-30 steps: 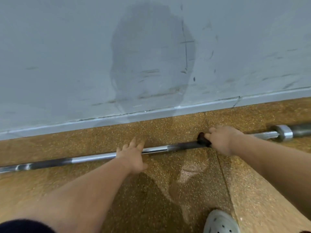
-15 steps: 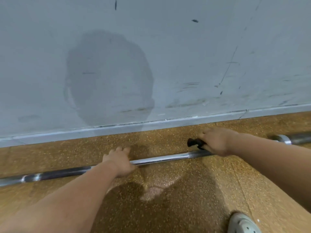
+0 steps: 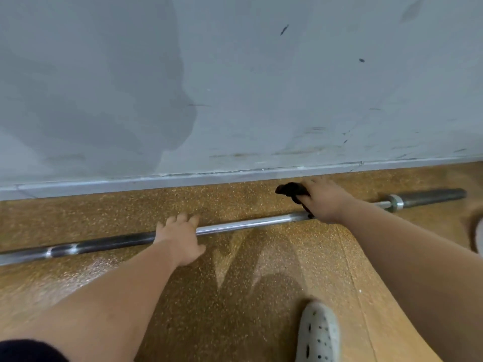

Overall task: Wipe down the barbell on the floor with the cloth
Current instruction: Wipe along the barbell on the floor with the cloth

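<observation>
A long steel barbell (image 3: pixel 248 223) lies on the speckled brown floor, parallel to the wall, its sleeve (image 3: pixel 431 195) at the right. My left hand (image 3: pixel 180 235) rests on top of the bar near its middle, fingers laid over it. My right hand (image 3: pixel 324 201) grips a dark cloth (image 3: pixel 292 191) and presses it onto the bar further right; part of the cloth sticks out to the left of my fingers. The bar under that hand is hidden.
A grey painted wall (image 3: pixel 261 87) with a skirting strip (image 3: pixel 209 177) runs just behind the bar. My light perforated shoe (image 3: pixel 317 335) stands on the floor at the lower right. Another pale object shows at the right edge (image 3: pixel 478 236).
The view has shifted right along the bar. My right hand with the cloth has moved right toward the sleeve, and my left hand has followed along the shaft.
</observation>
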